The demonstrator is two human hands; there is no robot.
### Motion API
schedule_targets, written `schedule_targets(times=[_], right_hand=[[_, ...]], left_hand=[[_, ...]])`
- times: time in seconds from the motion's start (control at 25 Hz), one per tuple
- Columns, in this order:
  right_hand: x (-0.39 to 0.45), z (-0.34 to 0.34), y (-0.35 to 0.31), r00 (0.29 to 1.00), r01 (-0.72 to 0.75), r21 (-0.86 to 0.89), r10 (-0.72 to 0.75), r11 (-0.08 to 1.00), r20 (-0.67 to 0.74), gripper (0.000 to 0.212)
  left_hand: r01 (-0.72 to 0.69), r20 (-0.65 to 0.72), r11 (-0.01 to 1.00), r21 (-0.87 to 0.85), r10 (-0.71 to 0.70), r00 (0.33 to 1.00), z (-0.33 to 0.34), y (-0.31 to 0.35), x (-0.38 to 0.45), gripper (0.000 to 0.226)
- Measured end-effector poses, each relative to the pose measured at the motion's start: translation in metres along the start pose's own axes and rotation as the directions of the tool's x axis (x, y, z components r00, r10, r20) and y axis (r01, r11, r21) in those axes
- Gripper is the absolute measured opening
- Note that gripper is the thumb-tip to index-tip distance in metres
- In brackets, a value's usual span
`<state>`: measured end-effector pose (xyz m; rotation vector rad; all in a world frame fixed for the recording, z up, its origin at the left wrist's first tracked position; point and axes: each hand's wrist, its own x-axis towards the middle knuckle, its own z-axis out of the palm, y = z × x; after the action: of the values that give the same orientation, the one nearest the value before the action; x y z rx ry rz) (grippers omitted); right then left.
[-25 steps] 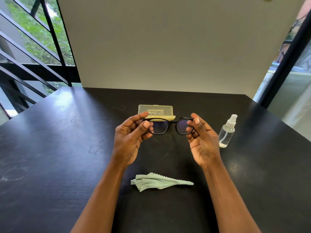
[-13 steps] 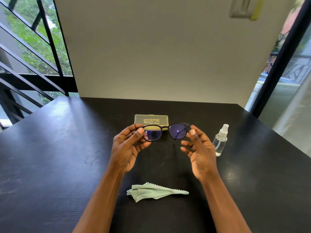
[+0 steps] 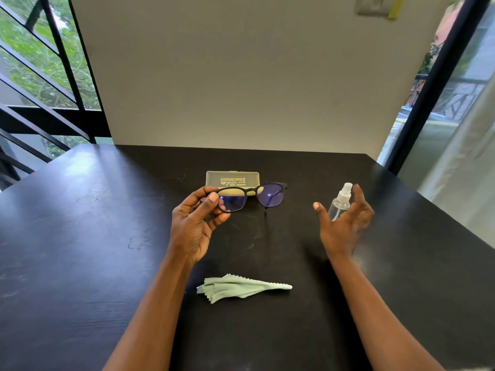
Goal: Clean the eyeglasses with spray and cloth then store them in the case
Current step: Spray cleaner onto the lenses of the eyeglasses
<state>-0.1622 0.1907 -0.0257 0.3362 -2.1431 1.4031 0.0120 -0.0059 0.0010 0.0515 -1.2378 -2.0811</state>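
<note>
A pale wall (image 3: 241,76) closes the back of the room, with a black-barred window (image 3: 45,76) and greenery to the left and a dark door frame (image 3: 439,84) with glass to the right. Below it a black surface (image 3: 80,236) fills most of the view, faintly scuffed.

On the surface lie a crumpled green cloth (image 3: 241,287) near the front edge, between the two forearms, and a pale case (image 3: 232,179) further back, apparently closed. A clear spray bottle (image 3: 339,200) stands upright to the right of the case.

The left hand (image 3: 197,222) pinches the glasses (image 3: 249,198) at their left end, thumb on the frame, holding them above the surface just in front of the case.

The right hand (image 3: 344,223) is spread, fingers loosely extended around the bottle; whether it touches the bottle cannot be told.

Half a second ago the right hand was at the right end of the glasses; it has since let go and moved right to the bottle, leaving the glasses in the left hand alone.
</note>
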Motion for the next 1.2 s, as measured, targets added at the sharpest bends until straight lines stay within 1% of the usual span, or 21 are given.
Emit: schedule_targets(times=[0.08, 0.2, 0.28, 0.36, 0.48, 0.52, 0.56, 0.6, 0.64, 0.68, 0.76, 0.84, 0.92, 1.0, 1.08, 1.2], right_hand=[[0.002, 0.006, 0.002, 1.000, 0.012, 0.015, -0.012, 1.000, -0.006, 0.077], [0.008, 0.010, 0.001, 1.000, -0.013, -0.020, 0.012, 1.000, -0.012, 0.073], [0.010, 0.010, -0.001, 1.000, -0.013, -0.029, 0.014, 0.999, 0.026, 0.074], [0.009, 0.007, -0.002, 0.996, 0.017, -0.024, -0.015, 1.000, 0.083, 0.075], [-0.002, 0.006, -0.009, 0.981, 0.100, 0.040, -0.106, 0.994, 0.160, 0.075], [-0.006, 0.005, -0.013, 0.973, 0.106, 0.073, -0.118, 0.992, 0.197, 0.076], [-0.009, 0.005, -0.017, 0.963, 0.075, 0.116, -0.102, 0.990, 0.250, 0.079], [-0.012, 0.004, -0.023, 0.945, 0.004, 0.178, -0.062, 0.984, 0.322, 0.080], [-0.016, 0.003, -0.029, 0.913, -0.096, 0.259, -0.018, 0.961, 0.408, 0.081], [-0.020, 0.001, -0.035, 0.871, -0.204, 0.348, 0.007, 0.915, 0.492, 0.080], [-0.028, -0.004, -0.046, 0.790, -0.407, 0.490, 0.028, 0.771, 0.612, 0.074], [-0.033, -0.012, -0.057, 0.732, -0.547, 0.563, 0.028, 0.620, 0.681, 0.067], [-0.038, -0.020, -0.065, 0.699, -0.601, 0.586, 0.002, 0.543, 0.715, 0.063], [-0.041, -0.026, -0.074, 0.674, -0.621, 0.603, -0.051, 0.501, 0.737, 0.064], [-0.045, -0.028, -0.081, 0.658, -0.611, 0.610, -0.104, 0.504, 0.745, 0.064], [-0.048, -0.030, -0.087, 0.646, -0.568, 0.613, -0.164, 0.550, 0.745, 0.066]], left_hand=[[0.003, 0.001, 1.000, 0.004, -0.003, 1.000, 0.000, 0.000, 0.000, 0.018], [0.011, -0.006, 1.000, 0.003, -0.011, 1.000, 0.002, 0.001, -0.001, 0.018], [0.016, -0.014, 1.000, 0.001, -0.016, 1.000, 0.004, 0.002, -0.001, 0.019], [0.025, -0.018, 1.000, 0.003, -0.025, 1.000, 0.008, 0.002, -0.002, 0.020], [0.042, -0.026, 0.999, 0.008, -0.041, 0.999, 0.014, 0.006, -0.004, 0.020], [0.046, -0.035, 0.999, 0.008, -0.045, 0.998, 0.016, 0.007, -0.004, 0.020], [0.048, -0.047, 0.999, 0.009, -0.047, 0.998, 0.018, 0.008, -0.005, 0.019], [0.048, -0.060, 0.999, 0.012, -0.047, 0.997, 0.020, 0.010, -0.005, 0.016], [0.046, -0.073, 0.999, 0.015, -0.045, 0.996, 0.022, 0.011, -0.005, 0.014], [0.044, -0.084, 0.999, 0.019, -0.042, 0.996, 0.023, 0.013, -0.005, 0.013], [0.040, -0.104, 0.999, 0.024, -0.038, 0.994, 0.026, 0.015, -0.005, 0.013], [0.040, -0.122, 0.999, 0.028, -0.036, 0.992, 0.029, 0.018, -0.006, 0.013], [0.042, -0.126, 0.999, 0.034, -0.038, 0.991, 0.031, 0.021, -0.007, 0.012], [0.044, -0.129, 0.998, 0.043, -0.039, 0.991, 0.034, 0.022, -0.008, 0.012], [0.047, -0.133, 0.998, 0.044, -0.041, 0.990, 0.036, 0.022, -0.008, 0.012], [0.052, -0.128, 0.998, 0.045, -0.046, 0.991, 0.040, 0.023, -0.010, 0.012]])
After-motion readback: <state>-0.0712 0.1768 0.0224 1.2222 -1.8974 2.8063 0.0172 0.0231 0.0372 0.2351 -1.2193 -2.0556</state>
